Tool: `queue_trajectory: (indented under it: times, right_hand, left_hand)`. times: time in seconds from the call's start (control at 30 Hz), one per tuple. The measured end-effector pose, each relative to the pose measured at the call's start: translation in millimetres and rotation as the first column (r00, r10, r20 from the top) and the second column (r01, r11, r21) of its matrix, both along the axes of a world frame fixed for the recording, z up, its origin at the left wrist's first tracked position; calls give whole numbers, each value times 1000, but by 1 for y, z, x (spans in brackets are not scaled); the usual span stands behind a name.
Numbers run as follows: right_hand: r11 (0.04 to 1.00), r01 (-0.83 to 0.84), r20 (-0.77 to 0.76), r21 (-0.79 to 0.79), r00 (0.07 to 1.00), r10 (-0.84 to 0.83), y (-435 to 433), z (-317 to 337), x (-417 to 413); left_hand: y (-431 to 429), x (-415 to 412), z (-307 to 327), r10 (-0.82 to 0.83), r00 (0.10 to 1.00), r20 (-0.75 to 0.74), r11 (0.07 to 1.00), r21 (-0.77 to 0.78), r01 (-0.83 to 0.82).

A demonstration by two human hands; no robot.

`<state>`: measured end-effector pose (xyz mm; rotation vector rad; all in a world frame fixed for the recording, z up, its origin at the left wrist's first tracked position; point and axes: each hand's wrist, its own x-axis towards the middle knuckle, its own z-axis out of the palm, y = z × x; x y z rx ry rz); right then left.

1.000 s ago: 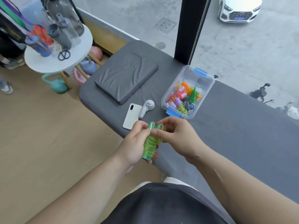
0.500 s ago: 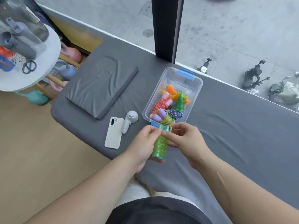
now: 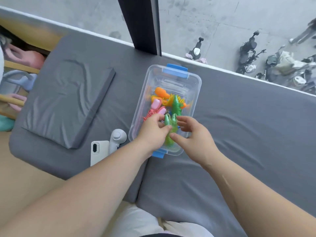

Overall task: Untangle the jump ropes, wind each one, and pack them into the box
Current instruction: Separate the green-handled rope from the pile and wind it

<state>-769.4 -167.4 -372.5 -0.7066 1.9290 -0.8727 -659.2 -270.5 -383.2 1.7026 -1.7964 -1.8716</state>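
A clear plastic box [image 3: 195, 86] with blue clips stands on the grey padded bench. Inside lie wound jump ropes: an orange one [image 3: 161, 92], a pink one [image 3: 156, 104] and a dark green one [image 3: 176, 105]. A wound light green jump rope [image 3: 170, 127] is over the near end of the box, its two handles pointing away from me. My left hand [image 3: 152, 134] grips it from the left with fingers curled around the coil. My right hand [image 3: 193, 135] is beside it on the right, thumb touching the coil, fingers loosely spread.
A white phone [image 3: 98, 151] and a white controller [image 3: 117, 139] lie left of the box near the bench edge. A flat grey cushion [image 3: 65, 103] sits further left. A dark pillar [image 3: 143, 23] rises behind the box at the window.
Both hands carried the wound green rope forward from in front of the box into its near end. My right hand has loosened its hold. The camera tilted down and closer.
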Motion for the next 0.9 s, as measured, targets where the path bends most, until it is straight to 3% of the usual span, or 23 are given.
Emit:
queue_trajectory:
  times: [0.17, 0.3, 0.43, 0.9]
  right_hand:
    - [997, -33, -273, 63, 961, 49, 10, -21, -16]
    - [996, 41, -123, 77, 992, -31, 17, -26, -19]
    - [993, 87, -63, 80, 995, -82, 15, -28, -26]
    - [991, 51, -27, 122, 999, -48, 20, -32, -24]
  left_hand:
    - [-21, -27, -33, -306, 915, 262, 930, -121, 346]
    - [-21, -43, -44, -393, 827, 401, 881, -94, 464]
    - [-24, -53, -47, -419, 813, 404, 864, -98, 494]
    - [-15, -56, -60, -389, 773, 500, 722, -356, 594]
